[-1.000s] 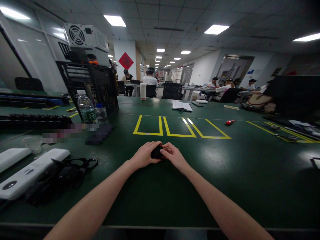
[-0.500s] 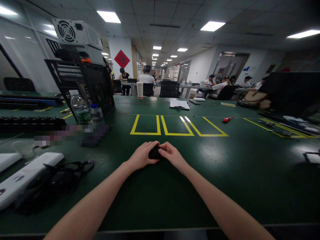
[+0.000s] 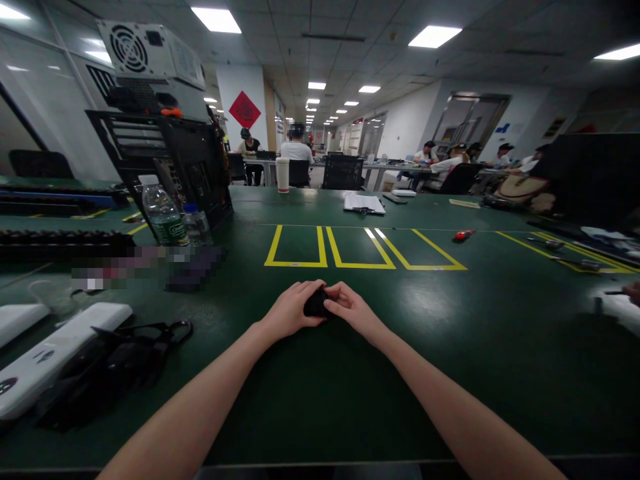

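The left hand (image 3: 291,309) had fingers clamped round a black object (image 3: 314,304), the right hand (image 3: 354,312) pinched its three o'clock side; uneven pressure could have slipped it loose.

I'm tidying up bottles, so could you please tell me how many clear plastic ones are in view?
2: a larger green-labelled bottle and, just right of it, a smaller blue-capped bottle, both beside the black computer case, which may hide others.

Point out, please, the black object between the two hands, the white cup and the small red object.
Black object (image 3: 315,305), head view: its exposed side.
White cup (image 3: 283,175), head view: middle of its body.
Small red object (image 3: 463,236), head view: its red body.
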A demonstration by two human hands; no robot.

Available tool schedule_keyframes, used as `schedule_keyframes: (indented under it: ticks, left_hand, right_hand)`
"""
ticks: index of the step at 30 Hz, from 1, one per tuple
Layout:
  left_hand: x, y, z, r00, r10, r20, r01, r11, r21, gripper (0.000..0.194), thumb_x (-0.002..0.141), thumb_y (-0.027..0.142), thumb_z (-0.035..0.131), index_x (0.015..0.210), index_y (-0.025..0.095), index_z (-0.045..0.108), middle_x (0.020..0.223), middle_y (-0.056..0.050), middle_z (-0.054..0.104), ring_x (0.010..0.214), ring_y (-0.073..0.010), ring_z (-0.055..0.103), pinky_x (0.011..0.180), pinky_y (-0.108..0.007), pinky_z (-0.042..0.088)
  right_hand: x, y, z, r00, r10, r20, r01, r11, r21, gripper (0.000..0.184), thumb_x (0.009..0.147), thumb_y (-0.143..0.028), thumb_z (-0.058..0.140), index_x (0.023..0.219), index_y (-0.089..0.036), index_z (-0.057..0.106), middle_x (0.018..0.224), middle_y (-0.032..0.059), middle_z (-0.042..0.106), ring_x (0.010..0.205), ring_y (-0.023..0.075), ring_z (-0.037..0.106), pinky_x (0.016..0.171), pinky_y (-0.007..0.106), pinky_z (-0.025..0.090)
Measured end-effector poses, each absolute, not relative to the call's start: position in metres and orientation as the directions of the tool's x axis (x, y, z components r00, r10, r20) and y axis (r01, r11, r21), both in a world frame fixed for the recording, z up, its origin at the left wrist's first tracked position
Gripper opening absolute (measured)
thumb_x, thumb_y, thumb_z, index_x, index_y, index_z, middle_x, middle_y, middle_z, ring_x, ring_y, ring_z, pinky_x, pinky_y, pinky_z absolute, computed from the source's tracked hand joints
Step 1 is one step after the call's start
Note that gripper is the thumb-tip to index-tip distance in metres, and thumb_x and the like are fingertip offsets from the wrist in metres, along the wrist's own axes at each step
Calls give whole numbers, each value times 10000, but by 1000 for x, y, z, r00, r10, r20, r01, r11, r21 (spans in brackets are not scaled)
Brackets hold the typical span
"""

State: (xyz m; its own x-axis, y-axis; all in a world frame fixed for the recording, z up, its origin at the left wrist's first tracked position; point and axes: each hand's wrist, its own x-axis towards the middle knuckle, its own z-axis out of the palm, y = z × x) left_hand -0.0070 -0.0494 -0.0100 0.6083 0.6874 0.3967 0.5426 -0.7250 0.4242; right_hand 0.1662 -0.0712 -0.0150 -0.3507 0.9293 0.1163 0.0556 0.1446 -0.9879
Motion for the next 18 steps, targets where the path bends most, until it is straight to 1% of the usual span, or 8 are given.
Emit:
schedule_keyframes:
  ticks: [2,4,6,8,11,13,15,18]
  left_hand:
    - [-7,-49,-10,611,686,395,542,-726,424,611,651,339,602,1183,248,317,1086,-49,490,953,-220,477,791,-367,406]
    - [-7,-49,-10,615,686,389,540,-726,426,604,656,340,597,1183,247,318,1079,-46,494,943,-216,481,782,-362,409]
    - [-7,-49,-10,617,687,384,539,-724,431,598,659,340,593,1182,249,317,1073,-44,497,943,-215,481,778,-357,410]
    - [-8,-49,-11,616,689,380,542,-722,430,599,659,339,593,1182,252,315,1074,-42,496,951,-216,478,780,-359,407]
    - [-7,-48,-11,618,691,375,553,-721,417,600,650,336,602,1173,251,322,1074,-41,495,951,-217,478,783,-363,404]
    - [-6,-48,-11,618,692,373,561,-721,407,596,647,331,605,1167,245,326,1070,-41,496,947,-217,478,782,-364,403]
    - [-6,-49,-11,619,692,371,564,-721,402,601,649,326,604,1172,244,318,1075,-42,494,950,-217,477,782,-363,405]
    - [-7,-50,-10,623,689,371,563,-724,400,620,649,328,606,1184,247,302,1092,-45,486,960,-219,474,784,-366,405]
  right_hand:
    - [165,-70,-17,-323,935,143,60,171,-984,191,729,-322,509,882,-210,491,940,17,535,915,157,523,808,332,426]
    - [164,-67,-20,-294,944,152,80,183,-980,203,722,-320,518,887,-206,491,937,22,532,918,161,517,816,339,419]
    - [165,-65,-22,-269,954,131,116,167,-979,247,707,-315,537,921,-203,486,946,31,526,921,165,511,824,347,411]
    - [166,-64,-23,-286,953,104,142,150,-978,266,711,-317,531,945,-198,485,952,35,519,912,165,511,823,349,410]
    - [168,-66,-21,-369,923,112,107,162,-981,243,720,-300,523,936,-198,478,952,21,512,894,154,519,804,337,424]
    - [168,-67,-20,-403,905,136,61,175,-983,256,702,-271,552,933,-205,464,956,9,510,899,147,518,806,327,425]
    - [167,-68,-20,-396,904,160,35,189,-981,246,702,-267,554,923,-209,461,946,2,515,899,141,517,811,320,419]
    - [164,-67,-21,-340,921,187,43,214,-976,178,732,-303,514,873,-201,477,894,1,529,875,135,519,806,315,412]
